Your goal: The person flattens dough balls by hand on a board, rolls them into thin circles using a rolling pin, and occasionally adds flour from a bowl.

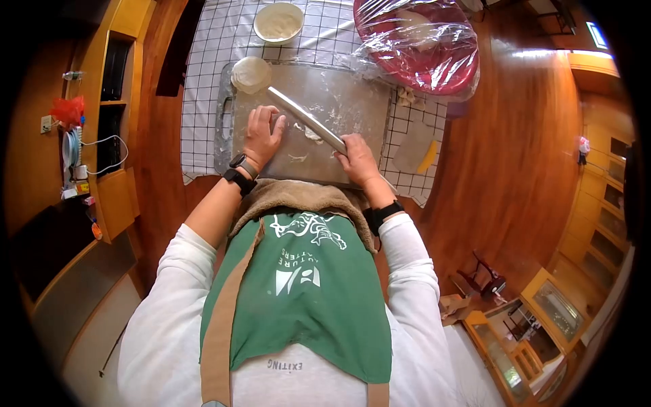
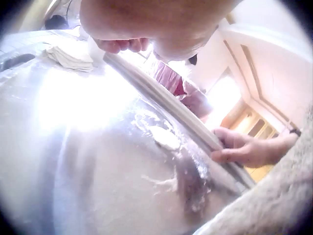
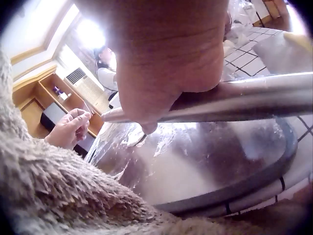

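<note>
My right hand grips the near right end of a metal rolling pin. The pin slants over a floury board, its far end pointing toward a stack of round dough wrappers. To the left of the pin is my left hand, above the board, fingers loosely bent and thumb apart, with nothing seen in it. A small flattened piece of dough lies on the board near the pin, among smears of flour. In the right wrist view, my right hand hides part of the pin.
A white bowl of flour stands behind the board. At the back right is a red basin under clear plastic wrap. A flat greyish piece with a yellow strip lies on the checked tablecloth. Another person appears in the background.
</note>
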A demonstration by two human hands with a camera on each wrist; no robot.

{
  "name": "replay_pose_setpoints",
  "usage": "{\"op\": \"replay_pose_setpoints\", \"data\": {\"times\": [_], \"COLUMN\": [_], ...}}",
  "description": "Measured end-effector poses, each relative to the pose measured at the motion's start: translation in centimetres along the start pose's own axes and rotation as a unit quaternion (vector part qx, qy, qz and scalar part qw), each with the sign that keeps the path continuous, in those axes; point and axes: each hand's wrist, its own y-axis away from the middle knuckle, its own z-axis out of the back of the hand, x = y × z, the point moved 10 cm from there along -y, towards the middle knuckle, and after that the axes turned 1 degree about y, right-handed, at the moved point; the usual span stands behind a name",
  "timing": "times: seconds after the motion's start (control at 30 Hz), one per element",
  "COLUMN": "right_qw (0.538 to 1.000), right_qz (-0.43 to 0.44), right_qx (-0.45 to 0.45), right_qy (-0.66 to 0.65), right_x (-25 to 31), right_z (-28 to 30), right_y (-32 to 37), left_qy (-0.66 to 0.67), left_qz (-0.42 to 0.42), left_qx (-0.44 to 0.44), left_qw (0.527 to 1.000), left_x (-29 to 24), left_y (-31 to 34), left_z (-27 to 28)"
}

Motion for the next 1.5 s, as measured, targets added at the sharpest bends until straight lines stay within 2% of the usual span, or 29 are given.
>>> {"op": "replay_pose_setpoints", "data": {"times": [0.03,0.07,0.13,0.2,0.27,0.3,0.47,0.53,0.57,0.67,0.7,0.77,0.87,0.93,1.0,1.07,1.13,1.2,1.23,1.27,1.33,1.37,1.43,1.5], "right_qw": [1.0,0.998,0.996,0.993,0.992,0.993,0.98,0.976,0.976,0.967,0.967,0.968,0.962,0.965,0.962,0.957,0.95,0.968,0.968,0.97,0.971,0.97,0.97,0.97], "right_qz": [0.009,0.023,0.037,0.046,0.061,0.069,0.111,0.011,-0.013,-0.027,-0.029,0.016,0.025,0.015,-0.039,-0.052,-0.061,0.054,0.053,0.081,0.105,0.125,0.142,0.144], "right_qx": [0.011,0.025,0.039,0.045,0.04,0.038,0.025,0.023,-0.032,-0.062,-0.062,-0.05,-0.05,-0.079,-0.123,-0.13,-0.148,-0.075,-0.081,-0.049,-0.018,-0.025,-0.034,-0.025], "right_qy": [0.022,0.044,0.069,0.094,0.098,0.091,0.165,0.217,0.217,0.245,0.245,0.246,0.266,0.251,0.241,0.254,0.27,0.234,0.232,0.225,0.214,0.205,0.197,0.192], "right_x": [0.2,0.8,1.4,1.8,1.4,1.2,2.5,0.3,-0.8,-0.9,-0.8,0.2,0.2,-0.7,-1.8,-1.5,-1.2,0.8,0.7,0.9,1.0,1.4,2.0,2.1], "right_z": [-0.2,-0.7,-1.1,-1.6,-1.1,-0.9,0.5,0.5,0.8,1.1,0.9,-0.5,-0.9,0.1,2.0,2.4,3.0,0.8,0.7,-0.3,-1.1,-1.1,-0.9,-0.9], "right_y": [-0.2,-0.5,-0.8,-1.4,-1.4,-1.5,-4.0,-5.7,-6.2,-5.8,-4.8,-2.5,-2.4,-5.1,-7.4,-7.3,-6.4,-3.7,-2.8,-1.7,-0.7,-0.5,0.0,0.6], "left_qy": [-0.046,-0.05,0.0,0.011,-0.023,-0.036,-0.073,-0.116,-0.124,-0.131,-0.118,-0.106,-0.093,-0.13,-0.15,-0.186,-0.191,-0.195,-0.19,-0.168,-0.076,-0.079,-0.106,-0.133], "left_qz": [-0.059,-0.05,0.029,0.052,0.145,0.145,0.213,0.199,0.201,0.189,0.214,0.206,0.202,0.216,0.219,0.222,0.214,0.198,0.188,0.192,0.045,0.043,-0.043,-0.033], "left_qx": [-0.029,-0.036,0.081,0.095,0.161,0.134,0.164,0.169,0.17,0.19,0.229,0.228,0.232,0.203,0.208,0.23,0.249,0.306,0.323,0.324,0.242,0.246,0.251,0.248], "left_qw": [0.997,0.997,0.996,0.994,0.976,0.98,0.961,0.958,0.957,0.955,0.942,0.946,0.947,0.946,0.942,0.929,0.925,0.911,0.908,0.911,0.966,0.965,0.961,0.959], "left_x": [-0.8,-0.4,1.8,3.1,4.5,5.0,5.4,5.6,5.9,5.8,5.8,6.0,6.7,6.5,5.8,6.0,5.6,6.1,5.0,3.8,0.1,-0.1,-2.4,-3.0], "left_y": [0.5,1.1,2.2,2.7,3.1,2.9,-0.1,-1.4,-1.8,-1.2,-0.3,1.4,2.0,0.0,-2.0,-2.6,-1.9,-0.3,-0.1,-0.1,-1.1,-0.8,-0.7,-0.4], "left_z": [0.6,0.6,-1.5,-1.8,-3.5,-3.7,-4.2,-4.7,-5.0,-5.0,-4.7,-4.1,-4.6,-4.6,-4.8,-5.4,-5.1,-5.8,-5.7,-5.9,-7.4,-8.8,-11.3,-12.0]}}
